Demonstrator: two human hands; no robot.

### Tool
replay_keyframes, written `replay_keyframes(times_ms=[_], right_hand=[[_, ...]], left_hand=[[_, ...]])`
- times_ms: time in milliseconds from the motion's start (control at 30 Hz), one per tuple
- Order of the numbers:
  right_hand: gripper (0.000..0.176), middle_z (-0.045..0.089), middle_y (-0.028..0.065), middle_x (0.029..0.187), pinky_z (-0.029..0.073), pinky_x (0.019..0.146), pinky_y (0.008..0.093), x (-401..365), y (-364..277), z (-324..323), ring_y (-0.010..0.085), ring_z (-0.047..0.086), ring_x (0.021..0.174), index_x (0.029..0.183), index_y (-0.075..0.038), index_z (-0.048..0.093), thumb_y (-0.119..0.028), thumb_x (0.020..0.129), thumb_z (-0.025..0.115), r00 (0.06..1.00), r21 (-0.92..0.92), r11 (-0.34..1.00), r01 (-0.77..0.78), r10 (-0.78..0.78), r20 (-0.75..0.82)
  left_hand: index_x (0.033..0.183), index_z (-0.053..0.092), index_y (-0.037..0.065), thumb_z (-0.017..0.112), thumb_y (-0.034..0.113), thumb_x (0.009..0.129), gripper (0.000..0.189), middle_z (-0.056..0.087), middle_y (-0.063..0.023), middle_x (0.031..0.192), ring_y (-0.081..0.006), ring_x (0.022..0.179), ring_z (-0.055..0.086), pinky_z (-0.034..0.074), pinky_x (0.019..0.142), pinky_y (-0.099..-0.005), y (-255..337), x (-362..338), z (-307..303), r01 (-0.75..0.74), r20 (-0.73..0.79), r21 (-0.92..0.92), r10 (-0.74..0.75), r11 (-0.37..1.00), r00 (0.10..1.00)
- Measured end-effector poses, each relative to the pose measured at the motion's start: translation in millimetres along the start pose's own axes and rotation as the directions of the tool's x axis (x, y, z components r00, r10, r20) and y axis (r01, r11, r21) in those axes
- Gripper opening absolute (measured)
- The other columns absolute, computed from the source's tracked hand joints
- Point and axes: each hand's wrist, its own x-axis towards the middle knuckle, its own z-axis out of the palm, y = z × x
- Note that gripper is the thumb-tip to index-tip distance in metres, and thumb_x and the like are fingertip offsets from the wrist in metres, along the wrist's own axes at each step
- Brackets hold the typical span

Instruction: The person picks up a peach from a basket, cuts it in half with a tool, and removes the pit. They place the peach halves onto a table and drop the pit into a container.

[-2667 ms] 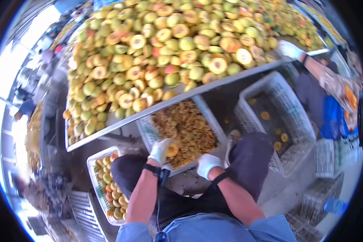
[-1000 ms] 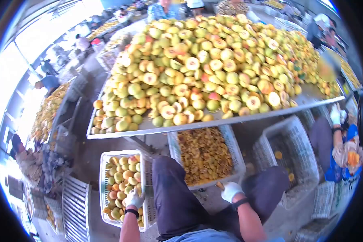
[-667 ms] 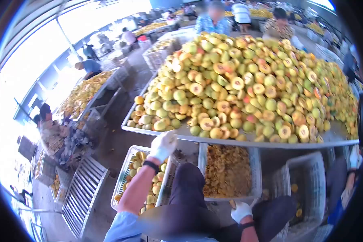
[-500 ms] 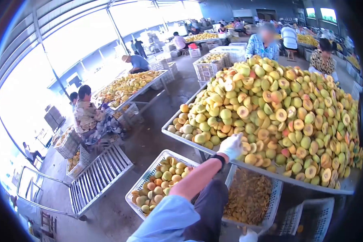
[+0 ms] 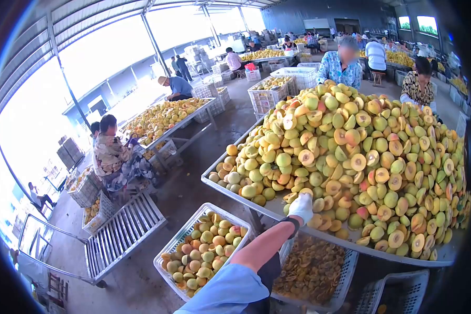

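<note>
A big heap of cut peaches is left on the table, one white basket looks nearly full, the left hand touches the heap, its grip unclear, and the right hand cannot be made out.

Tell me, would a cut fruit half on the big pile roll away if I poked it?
A cut fruit half would probably rock or slide more than roll, because one side is flat and the other round. On the sloping pile, it might tumble downhill, bumping its neighbours.
</note>
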Motion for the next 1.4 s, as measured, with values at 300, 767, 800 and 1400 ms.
replay_keyframes(times_ms=[300,767,800,1400], right_hand=[[0.01,0.061,0.0065,0.064,0.042,0.039,0.0276,14.9,-4.4,16.0,0.0106,0.054,0.045,0.093,-0.005,0.057,-0.004,0.084,0.061,0.965,0.834,0.507,0.216,0.018,-0.26],[0.02,0.064,0.0063,0.07,0.049,0.048,0.0283,-61.3,-96.0,-40.8,0.0112,0.06,0.052,0.11,0.001,0.058,-0.012,0.095,0.061,0.878,0.727,0.563,0.392,0.006,-0.478],[0.02,0.064,0.0063,0.07,0.049,0.048,0.0283,-63.8,-97.6,-39.3,0.0112,0.06,0.052,0.11,0.001,0.058,-0.012,0.095,0.061,0.876,0.726,0.567,0.389,0.016,-0.482],[0.013,0.063,0.0039,0.07,0.044,0.045,0.0221,-68.4,-100.9,-53.4,0.0071,0.056,0.051,0.105,-0.004,0.058,-0.016,0.098,0.057,0.932,0.946,0.203,0.254,0.212,-0.295]], left_hand=[[0.102,0.064,-0.002,0.065,0.023,0.081,0.033,0.066,-0.0121,0.081,-0.018,0.055,0.061,0.047,0.045,-0.0294,29.7,-120.2,-38.3,0.383,0.319,-0.888,-0.258,0.254,0.912],[0.116,0.06,-0.003,0.045,0.022,0.093,0.037,0.067,-0.0098,0.101,-0.0171,0.09,0.064,0.05,0.085,-0.0294,36.1,-278.1,-1.0,0.321,0.321,-0.947,0.033,0.012,0.946],[0.117,0.06,-0.003,0.046,0.025,0.093,0.039,0.067,-0.0119,0.104,-0.0199,0.094,0.064,0.051,0.088,-0.0319,34.6,-282.8,-1.3,0.4,0.396,-0.9,0.059,-0.174,0.916],[0.115,0.059,0.001,0.064,0.02,0.089,0.032,0.064,-0.0047,0.09,-0.0118,0.061,0.057,0.045,0.055,-0.0235,2.8,-304.2,-18.7,0.551,0.556,-0.827,0.294,0.11,0.777]])
